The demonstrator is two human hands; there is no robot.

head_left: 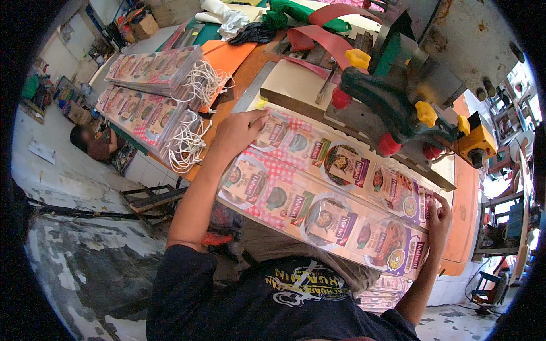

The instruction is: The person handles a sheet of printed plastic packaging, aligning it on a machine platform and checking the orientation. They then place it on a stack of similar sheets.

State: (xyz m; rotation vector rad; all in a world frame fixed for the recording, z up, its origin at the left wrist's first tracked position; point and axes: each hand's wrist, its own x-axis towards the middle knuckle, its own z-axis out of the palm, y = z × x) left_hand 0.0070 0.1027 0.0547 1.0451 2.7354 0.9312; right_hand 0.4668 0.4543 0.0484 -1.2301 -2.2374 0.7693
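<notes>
A long printed plastic sheet (318,184), with two rows of food pictures and red checks, slants across in front of me. Its far edge lies at the metal bed of a machine; its near edge hangs over my lap. My left hand (242,132) is closed on the far left corner, fingertips and thumb together at the edge. At the other end, my right hand (439,221) has its bent fingers on the right edge, the thumb partly hidden. Above the far edge stands the machine's dark green clamp arm (384,99), with yellow knobs and red feet.
Bundles of printed pieces (149,111) with white strings (190,136) are stacked at the left. Behind them lie an orange sheet (227,59) and dark cloth (252,34). A yellow switch box (478,145) juts out at right. Another person (99,142) sits low at far left.
</notes>
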